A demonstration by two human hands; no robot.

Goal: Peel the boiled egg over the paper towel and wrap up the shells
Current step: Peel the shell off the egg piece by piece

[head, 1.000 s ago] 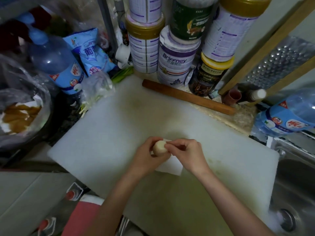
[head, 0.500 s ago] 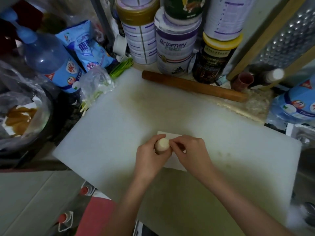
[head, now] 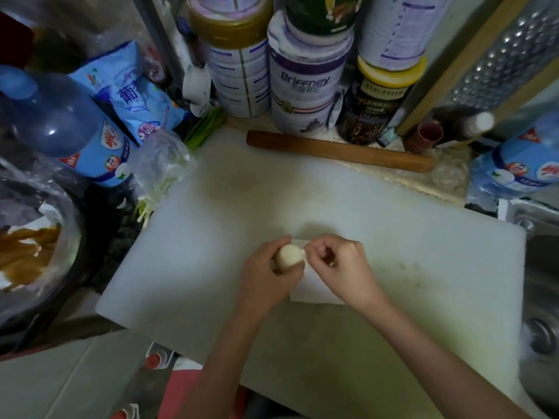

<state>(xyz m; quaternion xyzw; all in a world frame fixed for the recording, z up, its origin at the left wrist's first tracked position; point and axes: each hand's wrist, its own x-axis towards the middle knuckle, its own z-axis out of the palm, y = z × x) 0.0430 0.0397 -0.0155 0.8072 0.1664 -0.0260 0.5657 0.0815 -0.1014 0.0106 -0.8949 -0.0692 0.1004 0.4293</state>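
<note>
Centrally, the left hand (head: 266, 276) held the boiled egg (head: 289, 257), its grip closed round the lower half, pale top exposed. Right hand (head: 341, 267): fingertips (head: 313, 247) pinched together just right of the egg's top; whether a shell piece lay between them could not be told. Paper towel (head: 314, 290): white, flat directly beneath both grips, partly covered by the right hand. White cutting board (head: 211, 252): under the towel, on the counter. Wooden rolling pin (head: 338, 150): well beyond the grips, along the board's far edge. Tins (head: 302, 86): stacked behind the pin.
</note>
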